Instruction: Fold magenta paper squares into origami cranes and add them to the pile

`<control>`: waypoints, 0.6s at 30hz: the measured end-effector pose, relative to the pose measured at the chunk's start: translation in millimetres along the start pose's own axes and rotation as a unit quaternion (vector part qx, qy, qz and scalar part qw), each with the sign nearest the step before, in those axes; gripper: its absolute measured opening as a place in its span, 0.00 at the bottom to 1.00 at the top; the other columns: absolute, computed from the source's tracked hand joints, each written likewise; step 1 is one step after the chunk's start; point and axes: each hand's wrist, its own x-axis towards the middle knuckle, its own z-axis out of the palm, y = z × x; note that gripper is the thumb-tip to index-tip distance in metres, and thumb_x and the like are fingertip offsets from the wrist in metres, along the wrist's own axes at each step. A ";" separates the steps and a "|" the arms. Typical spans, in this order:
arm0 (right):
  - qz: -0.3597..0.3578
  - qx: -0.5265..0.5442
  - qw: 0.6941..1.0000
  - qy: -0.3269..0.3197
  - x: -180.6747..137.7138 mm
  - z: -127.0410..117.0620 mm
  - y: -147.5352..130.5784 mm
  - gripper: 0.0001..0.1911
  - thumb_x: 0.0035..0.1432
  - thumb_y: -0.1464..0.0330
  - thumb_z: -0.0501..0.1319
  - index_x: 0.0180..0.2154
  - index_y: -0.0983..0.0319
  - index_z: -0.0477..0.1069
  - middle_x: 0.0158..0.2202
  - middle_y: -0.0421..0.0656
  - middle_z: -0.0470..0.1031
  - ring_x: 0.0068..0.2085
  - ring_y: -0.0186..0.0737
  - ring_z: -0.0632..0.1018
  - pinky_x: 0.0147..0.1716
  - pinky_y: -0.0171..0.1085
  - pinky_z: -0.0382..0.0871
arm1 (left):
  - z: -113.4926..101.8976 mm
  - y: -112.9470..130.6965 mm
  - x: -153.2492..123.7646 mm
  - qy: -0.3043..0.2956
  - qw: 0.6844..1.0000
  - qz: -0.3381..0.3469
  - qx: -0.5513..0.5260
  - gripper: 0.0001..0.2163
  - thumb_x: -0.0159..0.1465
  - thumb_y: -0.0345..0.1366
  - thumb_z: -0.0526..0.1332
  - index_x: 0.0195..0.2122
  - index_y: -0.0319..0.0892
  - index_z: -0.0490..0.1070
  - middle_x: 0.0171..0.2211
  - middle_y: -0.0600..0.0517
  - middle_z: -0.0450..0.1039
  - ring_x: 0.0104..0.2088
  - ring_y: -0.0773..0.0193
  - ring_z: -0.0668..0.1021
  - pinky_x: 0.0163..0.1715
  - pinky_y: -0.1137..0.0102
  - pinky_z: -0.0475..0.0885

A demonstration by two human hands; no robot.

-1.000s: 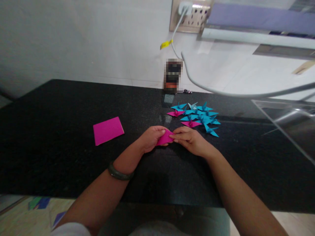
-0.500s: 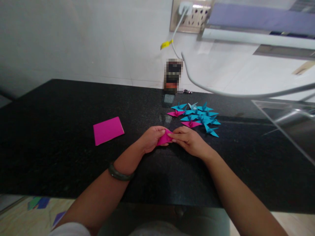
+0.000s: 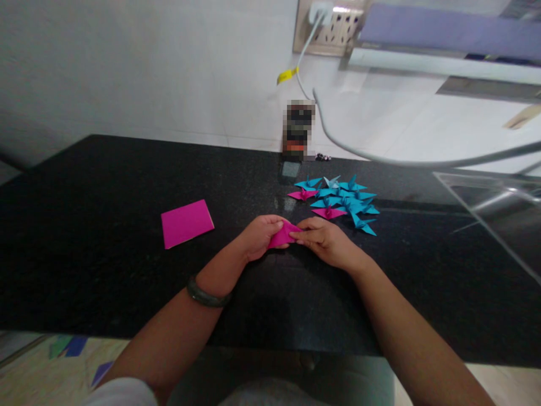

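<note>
A small folded piece of pink origami paper point(image 3: 282, 235) is held between my two hands, just above the dark counter. My left hand point(image 3: 260, 237) grips its left side, thumb on top and fingers behind. At the paper's right corner, my right hand point(image 3: 319, 238) pinches with thumb and fingertips. Behind my right hand sits a cluster of folded paper cranes, mostly blue point(image 3: 344, 202), with a pale one point(image 3: 332, 182) and two pink cranes point(image 3: 328, 213) among them. Off to the left lies a flat stack of pink paper point(image 3: 187, 224).
The black counter point(image 3: 105, 254) runs back to a white wall. A blurred, pixelated upright object point(image 3: 298, 131) leans there beside a small beaded item point(image 3: 323, 157). A grey cable point(image 3: 380, 162) droops along the wall, and a metal sink point(image 3: 507, 208) lies at right.
My right fingertips have shifted slightly on the pink paper's right corner, where a bit more of the point shows. Both hands keep their hold; the cranes and stack stay put.
</note>
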 end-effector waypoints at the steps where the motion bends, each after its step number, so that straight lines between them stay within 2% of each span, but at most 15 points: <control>1: 0.000 -0.001 1.000 0.002 0.2 0.5 0.5 0.14 0.59 0.68 0.52 0.45 0.57 0.71 0.39 0.46 0.71 0.39 0.37 0.71 0.37 0.37 0.66 | -0.1 0.0 0.0 -0.002 1.000 0.000 0.001 0.06 0.59 0.29 0.55 0.31 0.34 0.71 0.26 0.47 0.73 0.24 0.67 0.75 0.22 0.73 0.71; 12: 0.010 -0.024 1.000 0.013 2.4 0.3 -3.9 0.14 0.59 0.69 0.52 0.45 0.60 0.71 0.39 0.47 0.71 0.39 0.39 0.71 0.38 0.38 0.66 | 2.5 2.8 -2.5 -0.002 1.000 -0.002 -0.015 0.07 0.60 0.27 0.52 0.32 0.34 0.70 0.26 0.48 0.72 0.24 0.68 0.75 0.23 0.74 0.71; 18: -0.004 -0.009 1.000 0.029 2.0 -1.7 -4.0 0.18 0.58 0.71 0.54 0.51 0.59 0.66 0.42 0.46 0.73 0.41 0.40 0.71 0.40 0.40 0.66 | 0.6 -0.3 -0.8 -0.017 1.000 0.003 -0.013 0.05 0.58 0.27 0.55 0.31 0.34 0.71 0.25 0.48 0.73 0.23 0.69 0.75 0.23 0.74 0.70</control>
